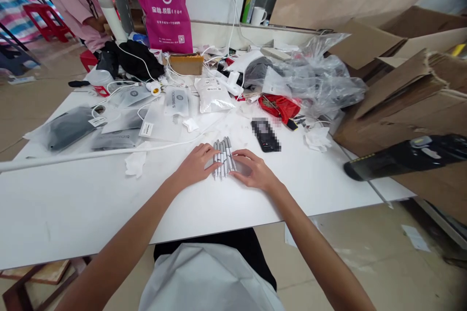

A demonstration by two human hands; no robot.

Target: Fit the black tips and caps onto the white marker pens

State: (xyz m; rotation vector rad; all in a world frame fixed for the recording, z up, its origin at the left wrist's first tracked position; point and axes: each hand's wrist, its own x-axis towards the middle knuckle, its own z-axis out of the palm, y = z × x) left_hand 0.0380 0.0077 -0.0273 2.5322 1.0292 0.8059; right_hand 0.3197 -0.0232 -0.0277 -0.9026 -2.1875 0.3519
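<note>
Several white pens with grey ends [224, 158] lie side by side in a row on the white table. My left hand [197, 163] curves against the row's left side, with its fingers near the grey ends and its thumb lower down. From the right, my right hand [254, 169] bends round the other side, thumb and fingertips at the outermost pen. Between them the two hands hold the row together. The fingers partly cover the outer pens.
A black phone [266, 134] lies right of the pens. Plastic-bagged items [73, 129], cables and a pink bag [163, 7] crowd the back and left. Cardboard boxes [404, 102] and a black cylinder [401, 158] stand at the right. A person in pink [78, 5] is at the far left.
</note>
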